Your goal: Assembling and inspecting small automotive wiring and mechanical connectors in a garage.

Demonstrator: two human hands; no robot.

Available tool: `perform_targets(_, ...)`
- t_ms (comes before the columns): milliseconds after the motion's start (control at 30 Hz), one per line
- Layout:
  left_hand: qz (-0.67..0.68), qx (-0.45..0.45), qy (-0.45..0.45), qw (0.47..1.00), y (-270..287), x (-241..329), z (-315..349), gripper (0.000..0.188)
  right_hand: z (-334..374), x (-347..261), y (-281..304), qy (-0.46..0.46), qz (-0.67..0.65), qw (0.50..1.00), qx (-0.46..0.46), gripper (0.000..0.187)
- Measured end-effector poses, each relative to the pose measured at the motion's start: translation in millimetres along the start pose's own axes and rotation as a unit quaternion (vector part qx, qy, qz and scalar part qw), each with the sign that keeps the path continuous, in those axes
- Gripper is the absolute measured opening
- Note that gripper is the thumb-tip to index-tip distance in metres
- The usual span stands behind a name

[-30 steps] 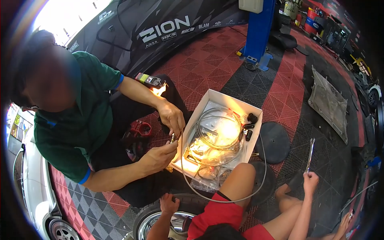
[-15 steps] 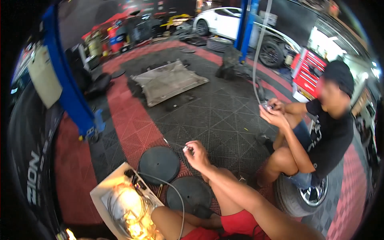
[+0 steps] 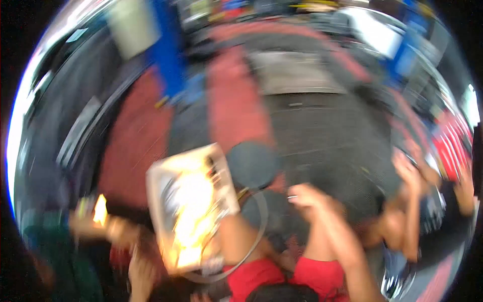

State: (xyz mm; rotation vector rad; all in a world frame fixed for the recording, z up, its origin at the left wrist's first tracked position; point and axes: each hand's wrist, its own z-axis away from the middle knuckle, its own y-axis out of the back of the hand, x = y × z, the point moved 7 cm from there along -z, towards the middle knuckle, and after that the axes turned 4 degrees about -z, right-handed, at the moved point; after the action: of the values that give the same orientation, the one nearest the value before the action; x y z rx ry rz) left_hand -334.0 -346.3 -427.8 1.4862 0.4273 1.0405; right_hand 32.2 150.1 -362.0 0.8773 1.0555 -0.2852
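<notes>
My right hand is held out over my right leg, its fingers pinched on something small and pale that blur keeps me from naming. A hand rises from the lower edge left of the box; I cannot tell whether it is my left hand or a co-worker's, and its fingers are smeared. Beside my left knee stands an open cardboard box, with glaring light and coiled cable-like things inside. A pale hose loops from near the box past my left leg.
At left, a person in a dark green sleeve holds out an arm near a bright orange glow. Another person sits at right, hands raised. Round black pads, a flat grey panel and a blue lift post stand around.
The view has swung left and down, blurring everything. The person at left has come into view. My right hand stays pinched, now nearer my knee.
</notes>
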Motion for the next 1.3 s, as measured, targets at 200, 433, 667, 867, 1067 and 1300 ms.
perform_targets(200,-0.01,0.073,0.116,0.991,11,-62,53,0.02,-10,-90,7,-0.111,0.008,0.993,0.032,0.013)
perform_targets(433,-0.021,0.056,0.155,0.986,16,-73,83,0.022,-27,-109,20,0.092,-0.042,0.986,0.131,0.014)
perform_targets(667,-0.019,0.052,0.14,0.989,11,-62,67,0.023,-23,-109,52,0.03,0.071,0.955,0.287,0.011)
perform_targets(867,-0.03,0.04,0.147,0.988,12,-67,68,0.025,-28,-98,20,0.027,0.304,0.944,0.122,0.022)
perform_targets(1067,-0.028,0.02,0.168,0.985,11,-71,72,0.025,-30,-134,42,0.139,0.249,0.917,0.28,0.019)
perform_targets(1300,-0.024,0.009,0.165,0.986,11,-66,66,0.024,-19,-73,72,0.018,0.088,0.956,0.278,0.034)
